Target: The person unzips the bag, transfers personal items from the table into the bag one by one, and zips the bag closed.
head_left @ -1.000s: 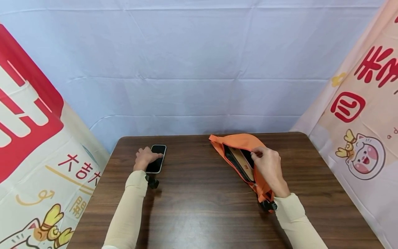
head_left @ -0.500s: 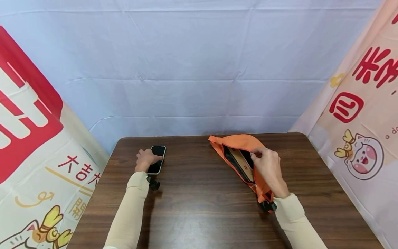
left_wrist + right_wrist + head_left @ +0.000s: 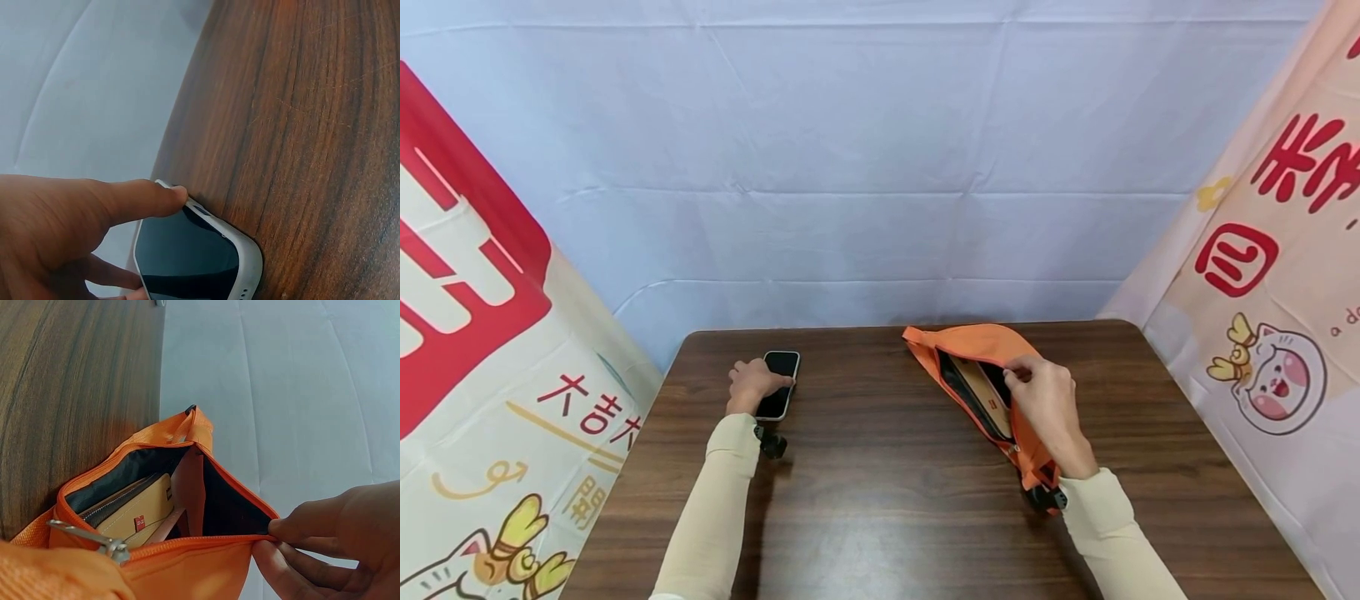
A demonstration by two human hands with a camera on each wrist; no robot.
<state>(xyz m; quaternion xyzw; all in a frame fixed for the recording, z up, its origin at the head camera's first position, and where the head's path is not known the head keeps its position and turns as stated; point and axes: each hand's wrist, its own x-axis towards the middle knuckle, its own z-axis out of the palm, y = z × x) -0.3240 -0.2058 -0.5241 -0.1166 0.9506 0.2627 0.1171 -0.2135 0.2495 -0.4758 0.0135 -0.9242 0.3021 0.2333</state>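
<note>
On the left of the table lies a smartphone point(image 3: 784, 363), dark screen up, with a pale frame. My left hand point(image 3: 751, 386) grips it across its width; in the left wrist view the thumb point(image 3: 150, 197) is on one long edge and fingertips show at the opposite edge. To the right, an orange waist bag point(image 3: 981, 337) gapes open, showing a black lining. Its zipped rim is pinched between thumb and fingers of my right hand point(image 3: 1047, 398). Inside sits a tan wallet point(image 3: 147, 509) with a small red label, beside a reddish-brown flat piece point(image 3: 172, 525).
The dark wooden table point(image 3: 865, 483) ends at a pale cloth backdrop point(image 3: 850, 167). Printed cloths hang at both sides. A metal zipper pull point(image 3: 87, 534) rests at the bag's near rim. Black cameras point(image 3: 771, 443) are strapped at the wrists.
Between the first frame and now, the view shifts slightly. The left hand stays at the phone and the right hand keeps hold of the bag's rim, with hardly any movement.
</note>
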